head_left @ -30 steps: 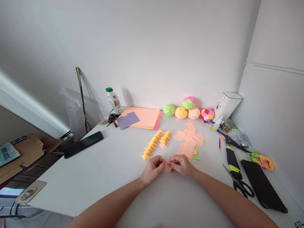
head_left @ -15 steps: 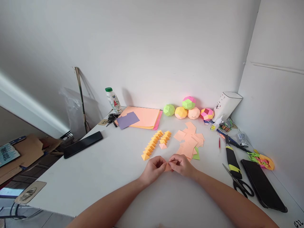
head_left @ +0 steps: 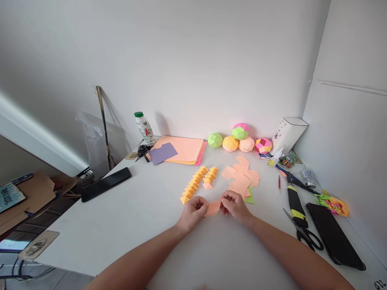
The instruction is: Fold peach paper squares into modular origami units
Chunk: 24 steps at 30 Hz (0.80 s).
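Observation:
My left hand (head_left: 193,211) and my right hand (head_left: 235,206) both pinch a small peach paper piece (head_left: 213,208) just above the white table (head_left: 136,217); the paper is spread out between the fingertips. Directly behind the hands lies a row of folded orange paper units (head_left: 197,183) and one loose peach folded unit (head_left: 207,185). A loose pile of peach paper squares (head_left: 242,177) with a green square (head_left: 250,198) under it sits behind my right hand.
Paper balls (head_left: 240,139) line the wall beside a sheet stack (head_left: 183,149), bottle (head_left: 144,128) and keys (head_left: 140,150). A dark phone (head_left: 105,183) lies left. At the right are a knife (head_left: 295,201), scissors (head_left: 305,233), a black phone (head_left: 334,239) and a white box (head_left: 287,133).
My hands have drawn slightly apart and moved a little away from me, and the peach paper, folded small before, now lies opened wider between them.

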Available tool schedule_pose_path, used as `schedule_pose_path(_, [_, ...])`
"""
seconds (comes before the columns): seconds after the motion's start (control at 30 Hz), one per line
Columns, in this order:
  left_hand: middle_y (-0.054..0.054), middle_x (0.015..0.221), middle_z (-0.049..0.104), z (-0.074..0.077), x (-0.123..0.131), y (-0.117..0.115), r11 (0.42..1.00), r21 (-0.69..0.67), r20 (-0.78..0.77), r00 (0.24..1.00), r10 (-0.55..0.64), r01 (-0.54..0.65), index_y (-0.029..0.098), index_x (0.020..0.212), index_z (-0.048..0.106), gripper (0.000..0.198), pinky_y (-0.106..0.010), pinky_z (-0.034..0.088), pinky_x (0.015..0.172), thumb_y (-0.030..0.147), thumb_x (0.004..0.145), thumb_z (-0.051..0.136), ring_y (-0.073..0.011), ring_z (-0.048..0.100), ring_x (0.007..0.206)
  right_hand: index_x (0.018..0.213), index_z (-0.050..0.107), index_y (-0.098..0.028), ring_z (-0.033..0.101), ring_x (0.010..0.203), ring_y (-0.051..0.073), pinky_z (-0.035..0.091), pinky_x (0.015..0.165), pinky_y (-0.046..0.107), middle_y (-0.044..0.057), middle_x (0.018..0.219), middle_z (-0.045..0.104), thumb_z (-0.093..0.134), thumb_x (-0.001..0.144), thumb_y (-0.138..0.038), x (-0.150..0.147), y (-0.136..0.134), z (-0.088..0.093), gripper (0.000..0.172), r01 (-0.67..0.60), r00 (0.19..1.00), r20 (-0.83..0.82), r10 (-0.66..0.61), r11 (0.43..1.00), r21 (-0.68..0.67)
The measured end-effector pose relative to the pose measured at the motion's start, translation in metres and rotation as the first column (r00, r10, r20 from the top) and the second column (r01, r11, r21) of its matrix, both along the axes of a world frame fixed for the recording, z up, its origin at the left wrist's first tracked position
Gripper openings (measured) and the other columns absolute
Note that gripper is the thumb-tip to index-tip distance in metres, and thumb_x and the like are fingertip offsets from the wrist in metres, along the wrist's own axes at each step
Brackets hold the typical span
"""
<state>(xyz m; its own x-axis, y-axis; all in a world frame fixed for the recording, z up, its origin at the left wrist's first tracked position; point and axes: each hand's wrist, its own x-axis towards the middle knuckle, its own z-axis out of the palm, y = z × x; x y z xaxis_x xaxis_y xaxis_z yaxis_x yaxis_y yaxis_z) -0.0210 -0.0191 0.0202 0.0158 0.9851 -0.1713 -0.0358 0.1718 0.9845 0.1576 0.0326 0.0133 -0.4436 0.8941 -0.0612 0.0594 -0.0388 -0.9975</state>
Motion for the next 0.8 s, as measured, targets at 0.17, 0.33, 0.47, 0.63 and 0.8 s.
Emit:
schedule_pose_path(0.17, [0.005, 0.056, 0.042, -0.0020, -0.0007, -0.0001, 1.000, -0.010, 0.041, 0.999, 0.024, -0.024, 0.016, 0.063, 0.049, 0.021, -0.020, 0.035, 0.048, 0.032, 0.069, 0.062, -0.0078, 0.038, 0.051, 0.071, 0.048, -0.019, 0.054, 0.045, 0.011, 0.039, 0.043, 0.022, -0.002, 0.059, 0.060, 0.050, 0.080, -0.027, 0.0008, 0.0026, -0.0010, 0.013, -0.004, 0.995, -0.095, 0.002, 1.000, -0.025])
schedule_pose_path(0.33, [0.005, 0.055, 0.043, -0.0023, -0.0004, 0.0008, 1.000, -0.004, 0.026, 1.000, 0.011, -0.011, 0.016, 0.063, 0.049, 0.021, -0.019, 0.035, 0.048, 0.031, 0.070, 0.061, -0.0075, 0.038, 0.051, 0.083, 0.052, -0.019, 0.056, 0.052, 0.012, 0.042, 0.051, 0.023, -0.004, 0.058, 0.056, 0.057, 0.082, -0.036, 0.0007, 0.0015, -0.0023, 0.018, -0.127, 0.991, -0.030, 0.128, 0.992, 0.022])
schedule_pose_path(0.47, [0.005, 0.056, 0.044, -0.0026, 0.0002, 0.0004, 1.000, 0.005, 0.020, 1.000, 0.013, -0.013, 0.016, 0.063, 0.049, 0.019, -0.019, 0.035, 0.048, 0.029, 0.070, 0.061, -0.0075, 0.039, 0.051, 0.078, 0.055, -0.017, 0.053, 0.052, 0.012, 0.042, 0.054, 0.025, -0.003, 0.055, 0.056, 0.055, 0.085, -0.038, 0.0013, 0.0006, -0.0068, 0.022, -0.149, 0.989, 0.019, 0.148, 0.986, 0.072])
schedule_pose_path(0.63, [0.004, 0.061, 0.046, -0.0034, -0.0011, -0.0007, 0.996, 0.002, 0.046, 0.995, 0.085, -0.085, 0.016, 0.064, 0.049, 0.015, -0.020, 0.039, 0.051, 0.027, 0.070, 0.059, -0.0084, 0.043, 0.055, 0.077, 0.054, -0.018, 0.053, 0.050, 0.011, 0.041, 0.051, 0.025, -0.003, 0.053, 0.056, 0.056, 0.084, -0.040, 0.0026, 0.0028, -0.0095, 0.024, -0.106, 0.994, -0.003, 0.106, 0.993, 0.052])
schedule_pose_path(0.8, [0.005, 0.059, 0.045, -0.0004, -0.0028, -0.0004, 0.998, 0.022, 0.136, 0.989, 0.062, -0.065, 0.018, 0.064, 0.045, 0.022, -0.021, 0.039, 0.052, 0.032, 0.078, 0.054, -0.0074, 0.045, 0.050, 0.078, 0.053, -0.018, 0.053, 0.047, 0.012, 0.041, 0.049, 0.024, -0.004, 0.053, 0.056, 0.058, 0.082, -0.043, 0.0025, 0.0056, -0.0077, 0.025, -0.079, 0.996, -0.042, 0.080, 0.996, 0.036])
